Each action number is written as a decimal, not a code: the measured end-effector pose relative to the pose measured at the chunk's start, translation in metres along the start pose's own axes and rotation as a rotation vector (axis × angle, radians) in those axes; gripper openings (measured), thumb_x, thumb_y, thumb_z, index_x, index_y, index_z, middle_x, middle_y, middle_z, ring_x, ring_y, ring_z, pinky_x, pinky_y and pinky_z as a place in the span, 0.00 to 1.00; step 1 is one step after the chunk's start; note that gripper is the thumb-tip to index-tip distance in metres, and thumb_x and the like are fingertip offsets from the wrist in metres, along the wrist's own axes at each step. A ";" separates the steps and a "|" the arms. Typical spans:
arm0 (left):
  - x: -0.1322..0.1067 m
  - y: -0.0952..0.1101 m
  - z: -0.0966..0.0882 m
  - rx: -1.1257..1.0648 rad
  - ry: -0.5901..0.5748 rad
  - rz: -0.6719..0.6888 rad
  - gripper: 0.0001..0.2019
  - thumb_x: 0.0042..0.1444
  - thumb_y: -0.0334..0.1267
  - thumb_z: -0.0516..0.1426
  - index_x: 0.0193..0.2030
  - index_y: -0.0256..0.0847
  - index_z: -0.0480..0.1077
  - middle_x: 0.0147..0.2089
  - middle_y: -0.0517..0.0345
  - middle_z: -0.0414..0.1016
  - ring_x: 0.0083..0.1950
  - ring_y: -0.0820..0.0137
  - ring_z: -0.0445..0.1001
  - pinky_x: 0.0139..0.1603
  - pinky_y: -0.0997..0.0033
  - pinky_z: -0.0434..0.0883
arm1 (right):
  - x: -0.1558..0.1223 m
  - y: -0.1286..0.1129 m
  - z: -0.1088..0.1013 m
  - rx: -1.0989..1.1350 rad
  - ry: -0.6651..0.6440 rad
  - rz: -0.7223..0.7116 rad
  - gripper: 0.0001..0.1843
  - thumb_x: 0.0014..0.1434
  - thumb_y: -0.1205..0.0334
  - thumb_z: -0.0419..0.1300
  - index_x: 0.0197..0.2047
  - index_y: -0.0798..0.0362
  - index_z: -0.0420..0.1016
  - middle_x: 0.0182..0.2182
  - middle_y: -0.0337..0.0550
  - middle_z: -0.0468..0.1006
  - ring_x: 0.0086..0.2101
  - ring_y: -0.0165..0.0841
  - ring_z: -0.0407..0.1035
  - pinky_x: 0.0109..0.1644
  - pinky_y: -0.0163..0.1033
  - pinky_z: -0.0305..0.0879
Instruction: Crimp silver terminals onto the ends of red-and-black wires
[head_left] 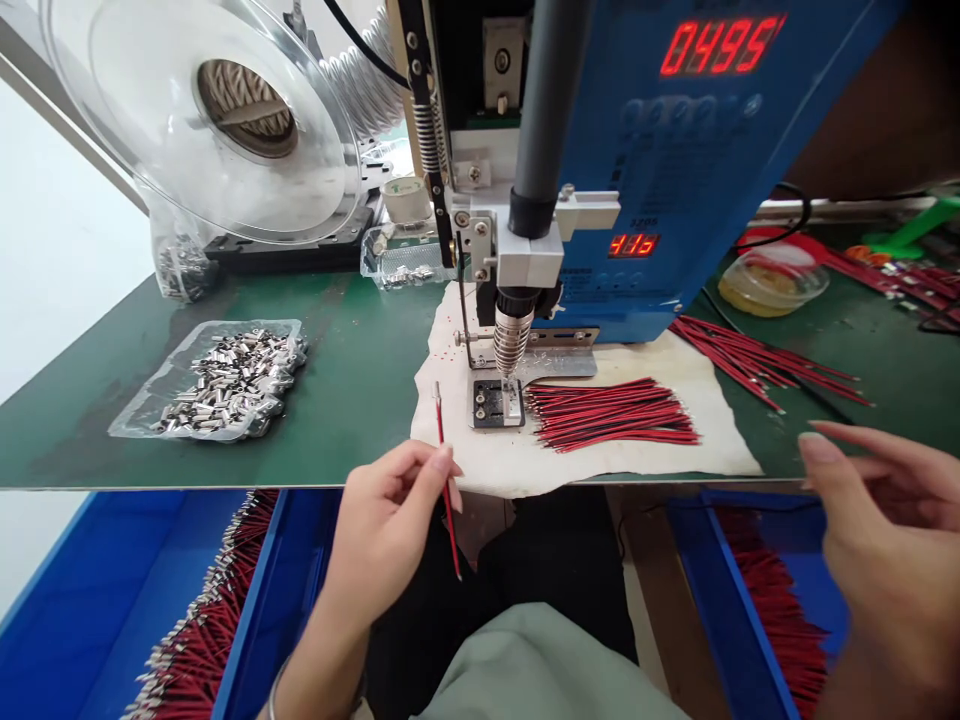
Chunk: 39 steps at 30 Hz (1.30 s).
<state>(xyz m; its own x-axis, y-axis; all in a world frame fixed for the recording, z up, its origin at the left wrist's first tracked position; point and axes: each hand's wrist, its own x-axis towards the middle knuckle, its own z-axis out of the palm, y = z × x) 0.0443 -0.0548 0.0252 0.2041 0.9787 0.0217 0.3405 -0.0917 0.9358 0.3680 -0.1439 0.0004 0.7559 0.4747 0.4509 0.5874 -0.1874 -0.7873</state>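
My left hand (pixel 397 520) pinches a short red and black wire (pixel 450 510) between thumb and fingers. The wire stands nearly upright, with a silvery metal piece at its top end, left of the small black fixture (pixel 487 403). Over the fixture points the soldering iron (pixel 514 335) of a blue machine. My right hand (pixel 892 520) is at the table's front edge on the right, thumb and fingers loosely spread, with nothing visible in it. A bundle of red and black wires (pixel 615 413) lies on a cream cloth (pixel 720 440) between the hands.
A clear tray of small metal parts (pixel 232 385) stands at left on the green table. More wires (pixel 757 360) lie at right beside a round plastic tub (pixel 776 275). Blue bins (pixel 255 620) holding wires sit below the edge. The blue machine (pixel 675 180) has lit red digits.
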 end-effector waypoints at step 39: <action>0.098 0.031 -0.087 1.445 -0.021 -0.103 0.25 0.65 0.54 0.43 0.35 0.41 0.74 0.34 0.47 0.74 0.37 0.55 0.72 0.31 0.68 0.56 | 0.030 -0.009 0.056 0.257 -0.501 0.040 0.17 0.56 0.47 0.67 0.36 0.54 0.81 0.18 0.36 0.67 0.20 0.27 0.57 0.21 0.34 0.52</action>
<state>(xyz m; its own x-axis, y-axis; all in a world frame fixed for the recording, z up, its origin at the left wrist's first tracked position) -0.0050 0.0539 0.0873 0.1312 0.9906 -0.0394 0.9627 -0.1368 -0.2336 0.3692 -0.0800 -0.0029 0.5094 0.8338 0.2129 0.4240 -0.0279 -0.9053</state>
